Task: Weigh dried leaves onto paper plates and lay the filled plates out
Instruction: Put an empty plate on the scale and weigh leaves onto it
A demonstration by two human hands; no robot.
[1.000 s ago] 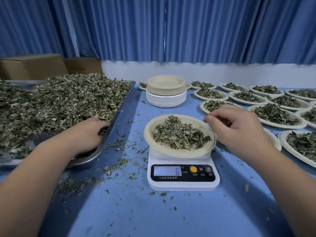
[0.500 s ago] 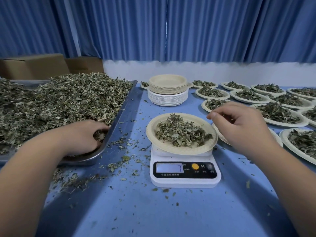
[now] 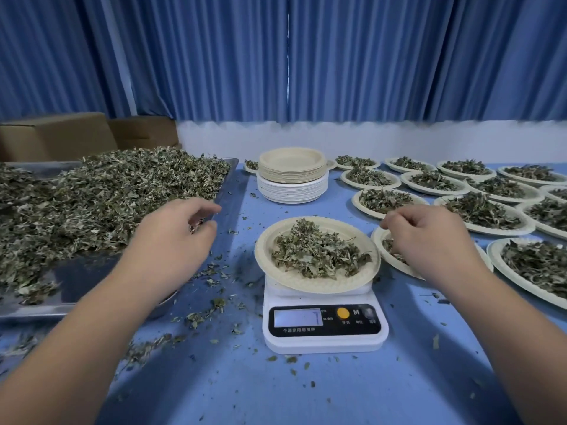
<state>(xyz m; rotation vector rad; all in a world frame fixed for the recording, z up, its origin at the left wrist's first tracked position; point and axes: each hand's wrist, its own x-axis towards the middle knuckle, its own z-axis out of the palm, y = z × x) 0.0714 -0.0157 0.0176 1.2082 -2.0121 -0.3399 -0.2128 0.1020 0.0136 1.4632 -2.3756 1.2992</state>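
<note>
Left fingers (image 3: pixel 208 207) loosely curled over tray (image 3: pixel 86 277) edge; pinching or not, cannot tell. Plate (image 3: pixel 306 285) of leaves (image 3: pixel 319 256) on scale (image 3: pixel 325 343). Right fingers (image 3: pixel 395 216) curled at its 3 o'clock, grip unclear. Likely light, floppy: lift by opposite rims.

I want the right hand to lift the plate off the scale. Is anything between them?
Nothing visible does. The right hand hovers just right of the plate on the scale, with only open air between it and the rim. Another filled plate lies below the hand, not between.
</note>
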